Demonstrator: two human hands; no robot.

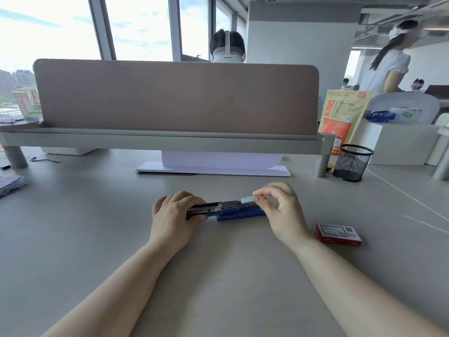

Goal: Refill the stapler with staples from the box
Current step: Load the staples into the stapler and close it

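Note:
A dark blue stapler (239, 213) lies flat and swung open on the grey desk, its metal staple channel facing up. My left hand (173, 215) presses down on the stapler's left half and grips it. My right hand (279, 210) pinches a short silvery strip of staples (246, 198) between thumb and forefinger, with the strip's left end at the right part of the channel. The red and white staple box (338, 234) lies shut on the desk, to the right of my right wrist.
A black mesh pen cup (352, 162) stands at the back right, with a yellow-orange bag (342, 115) behind it. A brown desk divider (175, 96) runs across the back, a white stand (213, 166) below it. Papers (9, 183) lie at far left. Other people are beyond.

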